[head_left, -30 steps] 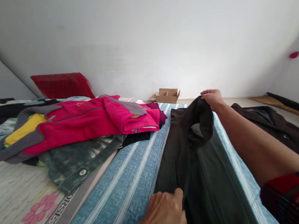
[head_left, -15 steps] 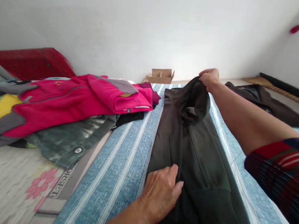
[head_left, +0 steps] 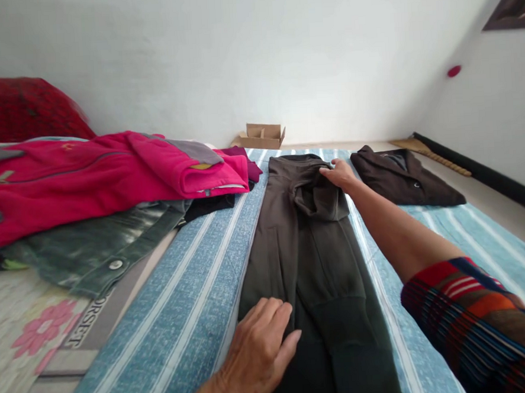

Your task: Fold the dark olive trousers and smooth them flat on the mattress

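The dark trousers (head_left: 311, 264) lie lengthwise on the striped sheet (head_left: 197, 295); the left hand (head_left: 258, 357) rests flat on the near end, fingers spread, holding nothing; the right hand (head_left: 340, 174) lies on the folded-over far end, and whether it pinches the cloth cannot be told. The cloth looks soft, light and limp; best gripped at waistband or hems. The cardboard box (head_left: 261, 136) by the wall stands open; contents hidden.
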### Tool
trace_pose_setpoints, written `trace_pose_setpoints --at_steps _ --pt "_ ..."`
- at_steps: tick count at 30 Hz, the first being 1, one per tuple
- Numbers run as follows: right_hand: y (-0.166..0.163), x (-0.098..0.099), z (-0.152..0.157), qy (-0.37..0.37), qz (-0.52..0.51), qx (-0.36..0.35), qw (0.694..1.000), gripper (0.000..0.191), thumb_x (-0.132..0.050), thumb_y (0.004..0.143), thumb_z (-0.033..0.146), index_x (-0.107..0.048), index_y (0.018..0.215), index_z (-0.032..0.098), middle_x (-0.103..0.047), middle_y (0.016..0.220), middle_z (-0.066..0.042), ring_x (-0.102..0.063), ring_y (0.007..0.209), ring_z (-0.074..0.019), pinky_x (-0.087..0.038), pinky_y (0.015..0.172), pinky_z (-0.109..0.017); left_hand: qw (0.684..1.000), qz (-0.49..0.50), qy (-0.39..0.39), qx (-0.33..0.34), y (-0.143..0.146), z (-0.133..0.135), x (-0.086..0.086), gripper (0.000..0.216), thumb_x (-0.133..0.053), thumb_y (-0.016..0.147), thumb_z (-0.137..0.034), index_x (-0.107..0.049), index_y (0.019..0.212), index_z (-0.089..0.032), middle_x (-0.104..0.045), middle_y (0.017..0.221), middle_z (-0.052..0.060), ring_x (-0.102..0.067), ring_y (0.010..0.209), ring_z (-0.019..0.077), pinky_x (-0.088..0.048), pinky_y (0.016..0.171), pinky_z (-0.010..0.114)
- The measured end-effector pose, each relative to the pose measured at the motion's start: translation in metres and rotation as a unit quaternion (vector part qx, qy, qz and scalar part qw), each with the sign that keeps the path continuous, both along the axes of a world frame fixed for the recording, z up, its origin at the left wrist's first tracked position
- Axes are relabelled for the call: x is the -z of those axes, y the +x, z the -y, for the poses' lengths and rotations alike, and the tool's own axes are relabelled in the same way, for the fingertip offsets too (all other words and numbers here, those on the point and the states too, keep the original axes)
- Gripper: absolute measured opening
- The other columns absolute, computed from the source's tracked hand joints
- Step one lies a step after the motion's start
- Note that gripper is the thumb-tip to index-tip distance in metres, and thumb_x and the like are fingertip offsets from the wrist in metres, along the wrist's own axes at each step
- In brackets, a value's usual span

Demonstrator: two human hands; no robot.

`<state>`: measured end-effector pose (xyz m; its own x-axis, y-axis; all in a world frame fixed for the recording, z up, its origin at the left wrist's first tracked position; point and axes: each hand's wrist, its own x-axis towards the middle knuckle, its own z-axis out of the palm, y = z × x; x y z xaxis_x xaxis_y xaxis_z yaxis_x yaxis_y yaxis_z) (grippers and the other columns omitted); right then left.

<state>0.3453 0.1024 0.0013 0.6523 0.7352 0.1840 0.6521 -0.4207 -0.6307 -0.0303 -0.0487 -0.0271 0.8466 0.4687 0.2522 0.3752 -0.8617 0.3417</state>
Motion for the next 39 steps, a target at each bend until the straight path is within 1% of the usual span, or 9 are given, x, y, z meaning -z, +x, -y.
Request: trace_pose_setpoints --at_steps 3,6,14,17,21,24,26,31,39 --pt "-0.004 0.01 0.023 -0.02 0.0 0.007 1.0 0.062 -0.06 0.077 0.046 -0.048 0.125 0.009 -0.058 0.12 -0.017 -0.057 0.107 -0.0257 -0.045 0.084 -0.031 0.998 0.055 0.013 0.018 -0.011 0.005 0.003 0.021 -0.045 0.088 -0.014 -0.057 0.105 -0.015 -0.064 0.102 0.01 -0.061 0.096 0.0209 -0.052 0.087 0.035" --pt "-0.012 0.015 0.046 -0.047 0.01 0.004 0.999 0.066 -0.061 0.076 0.046 -0.046 0.127 0.008 -0.057 0.12 -0.019 -0.057 0.107 -0.0271 -0.046 0.084 -0.032 0.996 0.08 0.019 0.029 -0.02 0.01 0.005 0.024 -0.043 0.089 -0.013 -0.057 0.108 -0.013 -0.063 0.11 0.011 -0.059 0.106 0.02 -0.051 0.093 0.032" --pt "-0.075 0.008 0.095 -0.064 0.104 -0.049 0.991 0.026 -0.054 0.082 0.029 -0.062 0.105 0.019 -0.06 0.115 -0.013 -0.053 0.111 -0.0278 -0.042 0.087 -0.034 0.99 0.128 0.054 -0.008 -0.035 0.012 0.005 0.022 -0.043 0.089 -0.01 -0.059 0.104 -0.012 -0.064 0.111 0.012 -0.06 0.108 0.0199 -0.05 0.095 0.032" --pt "-0.1 0.005 0.103 -0.08 0.092 -0.102 0.987 0.017 -0.054 0.081 0.029 -0.066 0.09 0.021 -0.067 0.094 -0.009 -0.06 0.097 -0.0247 -0.044 0.077 -0.029 0.987 0.131 0.085 -0.022 -0.04 0.011 0.006 0.022 -0.043 0.088 -0.009 -0.059 0.102 -0.012 -0.065 0.111 0.012 -0.059 0.109 0.0204 -0.05 0.097 0.034" --pt "-0.123 0.006 0.103 -0.119 0.033 -0.184 0.975 0.011 -0.059 0.077 0.026 -0.067 0.073 0.02 -0.067 0.069 -0.004 -0.065 0.073 -0.0188 -0.042 0.06 -0.022 0.988 0.111 0.107 -0.023 -0.045 0.011 0.011 0.024 -0.042 0.088 -0.01 -0.06 0.104 -0.013 -0.063 0.116 0.012 -0.057 0.114 0.0215 -0.049 0.098 0.035" --pt "-0.134 0.013 0.101 -0.169 -0.034 -0.234 0.957 0.013 -0.061 0.076 0.025 -0.065 0.065 0.018 -0.06 0.049 0.0 -0.059 0.046 -0.0132 -0.039 0.047 -0.019 0.99 0.073 0.119 -0.025 -0.046 0.012 0.015 0.027 -0.042 0.089 -0.01 -0.058 0.109 -0.011 -0.06 0.122 0.014 -0.052 0.12 0.0237 -0.048 0.099 0.038" --pt "-0.14 0.02 0.099 -0.199 -0.074 -0.248 0.945 0.015 -0.064 0.074 0.025 -0.063 0.061 0.017 -0.057 0.044 0.002 -0.054 0.037 -0.0118 -0.037 0.042 -0.019 0.991 0.057 0.119 -0.027 -0.046 0.012 0.018 0.028 -0.042 0.089 -0.011 -0.058 0.112 -0.011 -0.058 0.125 0.014 -0.049 0.123 0.0243 -0.047 0.1 0.04" --pt "-0.148 0.033 0.099 -0.217 -0.128 -0.214 0.944 0.022 -0.064 0.076 0.03 -0.06 0.059 0.016 -0.056 0.041 0.0 -0.052 0.033 -0.0113 -0.038 0.039 -0.019 0.993 0.038 0.107 -0.037 -0.046 0.014 0.023 0.029 -0.043 0.089 -0.013 -0.057 0.114 -0.011 -0.056 0.128 0.015 -0.047 0.125 0.0256 -0.046 0.1 0.045" --pt "-0.157 0.032 0.09 -0.18 -0.172 -0.141 0.958 0.019 -0.066 0.074 0.028 -0.062 0.062 0.014 -0.054 0.037 -0.001 -0.055 0.036 -0.0132 -0.042 0.043 -0.02 0.989 0.002 0.135 -0.062 -0.041 0.022 0.025 0.033 -0.047 0.086 -0.015 -0.056 0.118 -0.012 -0.054 0.131 0.015 -0.044 0.127 0.0288 -0.04 0.102 0.052"
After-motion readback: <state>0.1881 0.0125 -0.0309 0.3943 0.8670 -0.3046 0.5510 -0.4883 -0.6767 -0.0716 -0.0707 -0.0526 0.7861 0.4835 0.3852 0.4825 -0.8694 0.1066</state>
